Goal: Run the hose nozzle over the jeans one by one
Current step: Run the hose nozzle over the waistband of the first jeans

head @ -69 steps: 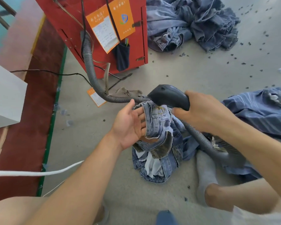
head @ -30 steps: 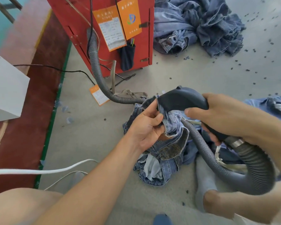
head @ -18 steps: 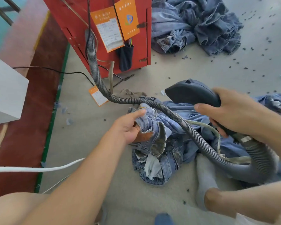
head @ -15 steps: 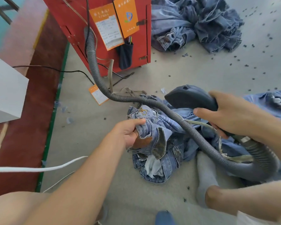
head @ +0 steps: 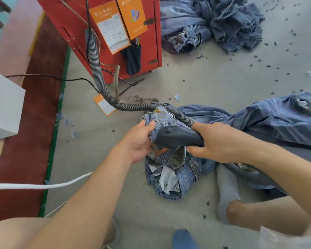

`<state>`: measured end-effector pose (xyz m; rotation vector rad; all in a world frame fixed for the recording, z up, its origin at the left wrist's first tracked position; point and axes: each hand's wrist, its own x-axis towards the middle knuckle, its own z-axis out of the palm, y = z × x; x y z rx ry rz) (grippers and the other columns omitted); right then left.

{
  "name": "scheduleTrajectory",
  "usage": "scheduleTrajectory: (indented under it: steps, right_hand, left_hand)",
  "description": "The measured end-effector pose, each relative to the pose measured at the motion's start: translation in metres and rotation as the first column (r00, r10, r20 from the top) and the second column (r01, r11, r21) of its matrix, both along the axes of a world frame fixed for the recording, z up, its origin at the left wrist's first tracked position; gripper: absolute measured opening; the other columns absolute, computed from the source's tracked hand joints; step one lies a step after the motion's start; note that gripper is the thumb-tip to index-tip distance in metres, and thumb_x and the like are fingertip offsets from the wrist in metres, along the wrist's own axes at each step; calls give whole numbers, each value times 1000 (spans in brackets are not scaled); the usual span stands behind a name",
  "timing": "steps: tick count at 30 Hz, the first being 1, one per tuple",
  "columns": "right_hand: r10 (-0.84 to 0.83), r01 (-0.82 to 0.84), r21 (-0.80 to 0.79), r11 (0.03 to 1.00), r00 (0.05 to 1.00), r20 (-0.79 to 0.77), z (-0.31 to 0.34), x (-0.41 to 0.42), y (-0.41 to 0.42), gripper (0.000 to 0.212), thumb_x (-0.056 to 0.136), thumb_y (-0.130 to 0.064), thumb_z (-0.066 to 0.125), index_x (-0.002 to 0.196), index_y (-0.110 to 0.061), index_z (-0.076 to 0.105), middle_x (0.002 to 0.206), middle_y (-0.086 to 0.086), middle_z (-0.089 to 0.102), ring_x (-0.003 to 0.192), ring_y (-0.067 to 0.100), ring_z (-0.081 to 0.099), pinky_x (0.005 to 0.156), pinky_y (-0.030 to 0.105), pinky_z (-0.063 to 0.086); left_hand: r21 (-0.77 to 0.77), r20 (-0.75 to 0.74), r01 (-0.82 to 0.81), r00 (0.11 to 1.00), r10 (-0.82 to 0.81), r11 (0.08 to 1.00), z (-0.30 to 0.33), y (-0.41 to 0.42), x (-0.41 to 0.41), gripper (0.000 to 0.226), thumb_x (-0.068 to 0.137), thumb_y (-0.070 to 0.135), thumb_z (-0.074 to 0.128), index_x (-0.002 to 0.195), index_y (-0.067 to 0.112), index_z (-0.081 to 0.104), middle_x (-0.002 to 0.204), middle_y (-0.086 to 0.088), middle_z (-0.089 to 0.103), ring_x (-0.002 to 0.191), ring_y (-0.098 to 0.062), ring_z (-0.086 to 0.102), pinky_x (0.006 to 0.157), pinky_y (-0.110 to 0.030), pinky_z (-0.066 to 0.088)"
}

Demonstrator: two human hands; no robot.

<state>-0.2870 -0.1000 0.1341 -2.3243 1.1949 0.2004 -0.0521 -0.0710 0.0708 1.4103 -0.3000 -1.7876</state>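
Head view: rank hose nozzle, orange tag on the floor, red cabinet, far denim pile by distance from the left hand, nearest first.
From the left hand:
1. Hose nozzle: right beside it, against the jeans the hand grips.
2. Orange tag: on the floor, up and left.
3. Red cabinet: farther back, upper left.
4. Denim pile: top right, beyond the cabinet's front corner.

No wording can be read; the orange paper card on the red metal cabinet carries a shield-shaped logo with a letter like "F", and the orange-edged white form sheet beside it has illegible print
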Motion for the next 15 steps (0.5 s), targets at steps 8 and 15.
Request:
scheduleTrajectory:
  steps: [8,15]
  right_hand:
    - [-11,19,-125,992,998,69,15,-15,-5,28,84,-61,58,91,-37,45,71,-14,57,63,3,56,54,22,36]
    - [84,-72,-92,993,987,135,17,8,4,22,87,-53,64,88,-39,47,70,-9,60,61,7,57,61,31,49]
  left_hand:
    - [29,-118,14,993,-10,999,10,0,10,31,112,24,33,124,13,60,98,-11,78,69,-26,76,63,-46,63]
    - [35,-143,135,981,-129,990,7,1,16,48,106,37,35,134,9,63,123,-16,67,96,-31,68,84,-43,54]
